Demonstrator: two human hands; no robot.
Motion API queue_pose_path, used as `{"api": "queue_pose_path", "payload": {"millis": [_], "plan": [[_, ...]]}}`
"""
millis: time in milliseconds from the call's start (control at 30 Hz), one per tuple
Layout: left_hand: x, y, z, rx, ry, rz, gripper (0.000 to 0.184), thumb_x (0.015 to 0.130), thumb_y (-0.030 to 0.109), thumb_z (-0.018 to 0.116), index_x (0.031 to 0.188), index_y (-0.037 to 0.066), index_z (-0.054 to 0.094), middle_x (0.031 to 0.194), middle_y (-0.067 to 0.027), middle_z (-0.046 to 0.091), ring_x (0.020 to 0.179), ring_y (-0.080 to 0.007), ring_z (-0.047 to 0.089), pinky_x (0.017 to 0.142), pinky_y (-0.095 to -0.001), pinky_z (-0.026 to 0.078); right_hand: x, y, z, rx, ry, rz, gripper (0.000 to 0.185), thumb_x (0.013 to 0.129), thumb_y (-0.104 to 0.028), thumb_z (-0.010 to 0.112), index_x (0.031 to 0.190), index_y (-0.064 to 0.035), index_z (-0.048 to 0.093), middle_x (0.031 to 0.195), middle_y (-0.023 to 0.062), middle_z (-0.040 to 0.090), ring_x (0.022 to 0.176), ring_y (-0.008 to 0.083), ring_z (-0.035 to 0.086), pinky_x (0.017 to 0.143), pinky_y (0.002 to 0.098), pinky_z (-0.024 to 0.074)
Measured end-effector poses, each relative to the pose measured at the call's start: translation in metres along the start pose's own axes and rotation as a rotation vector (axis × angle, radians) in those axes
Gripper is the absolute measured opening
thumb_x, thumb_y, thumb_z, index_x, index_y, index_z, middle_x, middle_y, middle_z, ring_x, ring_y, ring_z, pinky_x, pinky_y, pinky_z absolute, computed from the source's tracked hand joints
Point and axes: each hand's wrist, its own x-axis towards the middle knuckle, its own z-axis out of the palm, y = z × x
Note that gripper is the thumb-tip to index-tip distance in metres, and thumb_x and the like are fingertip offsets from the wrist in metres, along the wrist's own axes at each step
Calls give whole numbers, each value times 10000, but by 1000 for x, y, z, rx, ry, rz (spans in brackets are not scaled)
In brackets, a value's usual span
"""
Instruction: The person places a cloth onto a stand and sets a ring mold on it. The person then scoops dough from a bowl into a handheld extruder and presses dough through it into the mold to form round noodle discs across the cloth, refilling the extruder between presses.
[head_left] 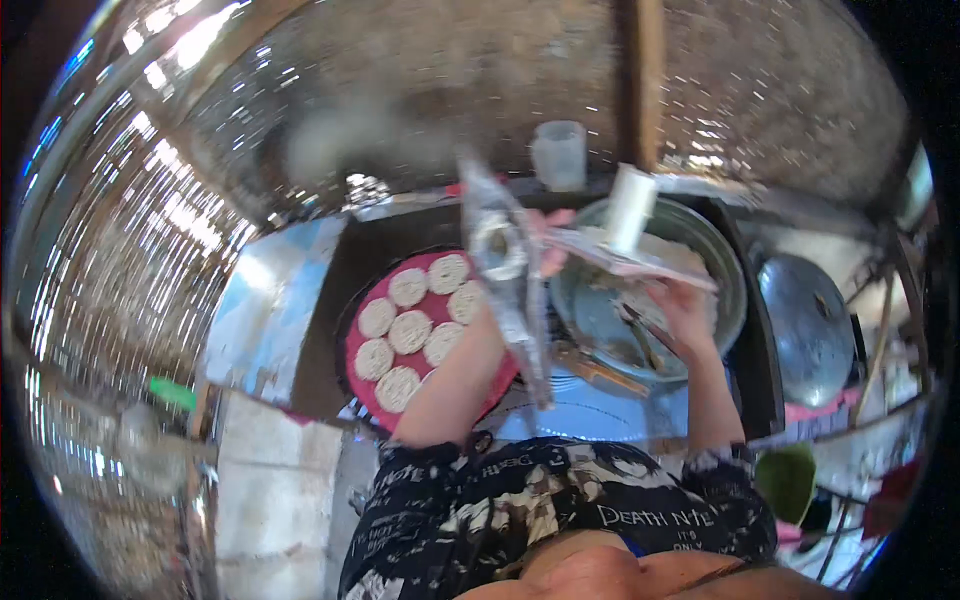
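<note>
My left hand [552,242] is closed round a silvery board with a ring-shaped hole [502,248]; the board hides most of the hand. My right hand [682,308] grips the edge of a pinkish board [640,265]. From that board a white cylinder [632,210] sticks up. The boards look like two parts of a press, spread in a V, though whether they are joined I cannot tell. Beneath my right hand is a grey-green basin [733,300] with pale dough [690,255] and utensils. Below my left forearm lies a round pink tray [425,325] bearing several white noodle-like discs [410,332].
A translucent plastic jug [560,157] stands at the back by the woven wall. To the right is a large metal lid [808,318]. A wooden-handled tool [600,372] lies at the basin's front edge. A blue-and-white panel [272,300] stands left of the tray.
</note>
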Motion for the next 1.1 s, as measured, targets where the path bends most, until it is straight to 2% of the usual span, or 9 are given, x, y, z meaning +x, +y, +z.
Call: {"api": "queue_pose_path", "payload": {"millis": [33,100,167,400,567,600,700,867,1100], "plan": [[1,6,-4,71,-23,42,335,733,-55,622,984,162,576,920,27,514,937,-180,532,955,-496,376,1,-3,-6,-182,-189,189,286,802,-97,559,1068,7,559,1029,99,592,956,216,563,820,320,454],[0,17,2,265,29,83,266,740,-25,632,937,137,556,880,24,504,848,-149,546,959,-480,384,7,36,-22,-1168,-229,222,373,714,-146,662,1057,-41,564,1033,165,594,948,305,572,793,367,462],[-1,21,7,390,82,112,259,720,-37,647,894,121,538,855,23,488,846,-146,552,967,-492,376,15,72,-34,-1381,-477,490,388,682,-164,681,1038,-44,584,994,199,600,922,334,580,762,397,473],[-16,53,14,413,165,-143,294,694,-59,657,909,99,534,935,9,477,999,-240,536,917,-486,426,34,80,-80,-1449,-752,381,361,638,-93,679,995,-90,626,955,159,620,899,323,592,752,422,475],[-32,65,19,554,282,-477,309,680,-12,694,931,38,521,824,-70,570,867,-206,587,738,-342,523,51,-4,-108,-1701,-496,149,379,708,-98,565,1084,-151,574,880,131,619,850,303,606,707,415,488],[-43,59,6,845,183,-674,395,672,20,711,1012,28,510,902,-85,583,865,-204,583,744,-324,517,55,-11,-109,-1717,-450,122,362,728,-104,536,1086,-157,567,858,121,616,837,298,608,693,416,490],[-66,36,-4,431,290,-899,506,655,93,742,1086,14,490,994,-98,575,883,-187,570,811,-327,477,61,29,-133,-1785,-409,-43,274,761,-143,507,1026,-155,576,814,109,608,790,292,611,675,420,483],[-59,27,8,764,81,-546,587,617,152,784,1115,30,499,1004,-85,586,922,-158,552,862,-323,436,64,93,-140,-1633,-440,-95,216,793,-114,432,899,-107,619,821,145,629,788,298,611,702,425,467],[-63,25,2,824,104,-549,473,612,174,772,1009,21,567,952,-81,604,872,-159,570,805,-310,447,58,119,-137,-1666,-535,-62,172,693,-97,524,822,-85,636,771,160,622,765,322,612,687,415,489]]}}
